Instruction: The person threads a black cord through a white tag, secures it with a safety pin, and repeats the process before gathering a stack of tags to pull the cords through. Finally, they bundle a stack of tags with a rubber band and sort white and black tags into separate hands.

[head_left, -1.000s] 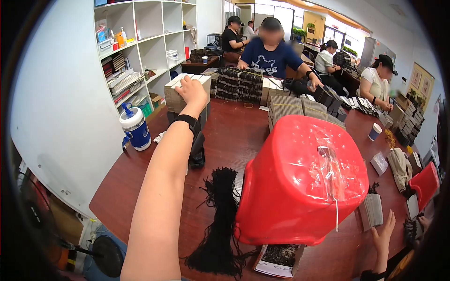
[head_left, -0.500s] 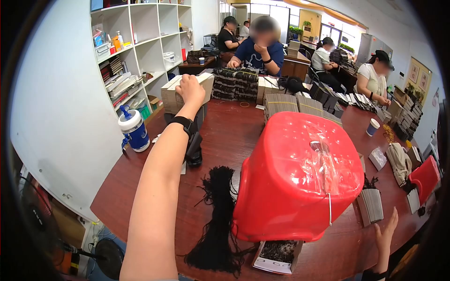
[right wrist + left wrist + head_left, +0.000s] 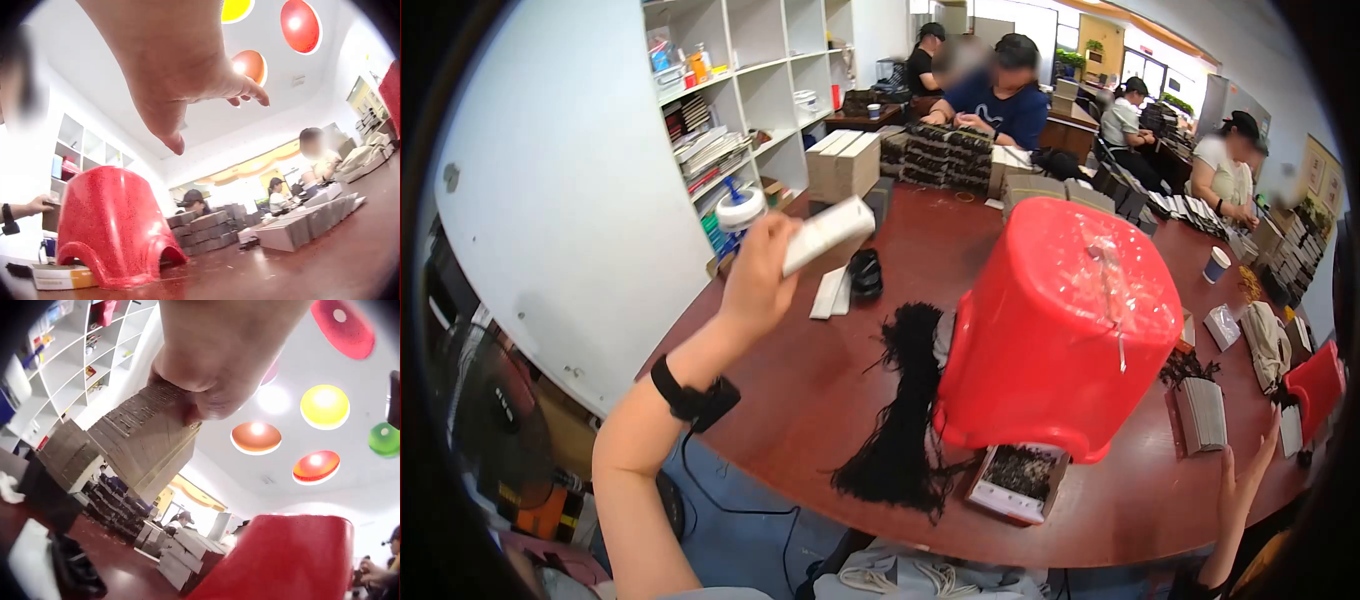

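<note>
My left hand (image 3: 758, 280) grips a stack of cards (image 3: 830, 237), white on its upper side, raised over the left of the table. In the left wrist view the cards' grey layered edges (image 3: 140, 422) show below the fingers. A larger block of stacked cards (image 3: 843, 165) stands behind it at the back left. At the far right my right hand (image 3: 1243, 490) is held with fingers extended and nothing in them, beside a fanned row of cards (image 3: 1202, 415). The right wrist view shows this hand (image 3: 181, 69) with thumb and fingers apart.
An upturned red stool (image 3: 1070, 330) takes up the table's middle, an open box (image 3: 1017, 480) at its foot. Left of it lies a bundle of black cords (image 3: 905, 410). A blue-white jug (image 3: 740, 208) and white shelves (image 3: 760, 90) are at left. People sit around the far side.
My left hand has lifted a stack of cards off the back-left block and drawn it nearer my body. My right hand stays near the fanned cards. The head view has shifted.
</note>
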Motion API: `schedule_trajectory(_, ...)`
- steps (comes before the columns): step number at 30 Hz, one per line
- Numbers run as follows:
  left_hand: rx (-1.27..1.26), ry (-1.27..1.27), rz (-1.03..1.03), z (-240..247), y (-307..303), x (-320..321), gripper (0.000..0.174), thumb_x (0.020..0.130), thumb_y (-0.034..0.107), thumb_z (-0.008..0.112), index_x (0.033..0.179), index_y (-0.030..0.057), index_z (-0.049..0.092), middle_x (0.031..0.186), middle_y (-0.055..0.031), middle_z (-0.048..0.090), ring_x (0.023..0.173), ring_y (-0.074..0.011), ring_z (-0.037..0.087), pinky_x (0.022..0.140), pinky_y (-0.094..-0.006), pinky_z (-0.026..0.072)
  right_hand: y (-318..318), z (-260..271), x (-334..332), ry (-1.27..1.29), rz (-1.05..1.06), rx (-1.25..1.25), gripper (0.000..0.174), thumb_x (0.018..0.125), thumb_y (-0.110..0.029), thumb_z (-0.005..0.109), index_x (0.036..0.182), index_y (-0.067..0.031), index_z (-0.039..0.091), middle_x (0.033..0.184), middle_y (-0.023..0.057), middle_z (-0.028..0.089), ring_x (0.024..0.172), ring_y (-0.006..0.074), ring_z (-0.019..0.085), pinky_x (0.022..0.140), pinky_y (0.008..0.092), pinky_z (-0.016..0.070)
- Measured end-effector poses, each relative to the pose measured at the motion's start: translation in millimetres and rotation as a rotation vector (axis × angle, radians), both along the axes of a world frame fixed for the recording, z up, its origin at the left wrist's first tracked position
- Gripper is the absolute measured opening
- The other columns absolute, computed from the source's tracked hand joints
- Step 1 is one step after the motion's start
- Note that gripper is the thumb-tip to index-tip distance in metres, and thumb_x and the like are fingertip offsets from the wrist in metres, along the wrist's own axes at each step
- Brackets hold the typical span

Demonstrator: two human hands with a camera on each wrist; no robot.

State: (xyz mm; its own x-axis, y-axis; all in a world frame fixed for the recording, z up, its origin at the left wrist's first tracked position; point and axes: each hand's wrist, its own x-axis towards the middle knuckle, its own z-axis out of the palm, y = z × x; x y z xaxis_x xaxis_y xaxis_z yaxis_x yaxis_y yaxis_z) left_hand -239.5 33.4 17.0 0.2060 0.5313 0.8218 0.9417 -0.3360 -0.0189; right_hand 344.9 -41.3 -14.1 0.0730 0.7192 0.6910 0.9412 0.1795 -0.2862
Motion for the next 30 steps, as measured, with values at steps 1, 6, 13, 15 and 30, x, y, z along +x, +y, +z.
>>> schedule_trajectory(1, -0.037, 0.117, 0.019, -17.6, -23.5, -6.1, 0.043, 0.064, -0.001, 0.058, 0.105, -0.0019, 0.047, 0.103, -0.0172, 0.043, 0.092, -0.0335, 0.047, 0.081, -0.0372, 0.039, -1.1, 5.2, -13.9, 0.029, 0.072, 0.025, 0.073, 0.076, -0.024, 0.057, 0.132, -0.0009, 0.017, 0.137, 0.0146, 0.021, 0.127, 0.0283, 0.019, 0.102, 0.0414, 0.014)
schedule_trajectory(6, -0.37, 0.274, 0.024, -101.0, -100.2, -42.2, 0.054, 0.06, -0.002, 0.052, 0.113, -0.0009, 0.043, 0.111, -0.0175, 0.041, 0.103, -0.0331, 0.042, 0.087, -0.0402, 0.0362, -18.0, 44.1, -119.6, 0.082, 0.448, -0.016, 0.078, 0.072, -0.028, 0.059, 0.132, -0.0002, 0.018, 0.135, 0.0171, 0.023, 0.127, 0.0295, 0.02, 0.1, 0.0458, 0.0173)
schedule_trajectory(13, -0.695, -0.205, 0.134, -79.6, -113.2, -34.7, 0.098, 0.058, 0.04, 0.07, 0.133, 0.0099, 0.016, 0.134, -0.0235, 0.019, 0.125, -0.0388, 0.017, 0.101, -0.0498, 0.0124, -34.8, 92.9, -265.3, -0.439, 1.256, -0.341, 0.072, 0.059, -0.019, 0.072, 0.119, 0.0015, 0.037, 0.121, 0.0199, 0.038, 0.115, 0.0386, 0.034, 0.094, 0.0447, 0.0301)
schedule_trajectory(15, -0.947, -0.225, 0.446, -80.1, -102.6, -24.1, 0.111, 0.054, 0.049, 0.071, 0.136, 0.012, 0.004, 0.135, -0.0265, 0.012, 0.126, -0.0404, 0.011, 0.102, -0.0492, 0.0112, -28.8, 86.1, -305.0, -0.465, 1.367, -0.366, 0.061, 0.064, -0.018, 0.068, 0.115, 0.0013, 0.041, 0.116, 0.0191, 0.04, 0.11, 0.0369, 0.038, 0.089, 0.0406, 0.0357)
schedule_trajectory(30, -1.192, 0.181, -0.011, -68.0, -100.3, -84.4, 0.121, 0.048, 0.041, 0.076, 0.132, -0.0019, 0.001, 0.135, -0.0249, 0.013, 0.128, -0.0361, 0.009, 0.101, -0.0524, 0.0076, 87.8, -16.4, -469.1, -0.551, 1.497, -0.458, 0.033, 0.071, -0.004, 0.051, 0.104, -0.0004, 0.052, 0.107, 0.0141, 0.05, 0.103, 0.0302, 0.045, 0.086, 0.0374, 0.0395)
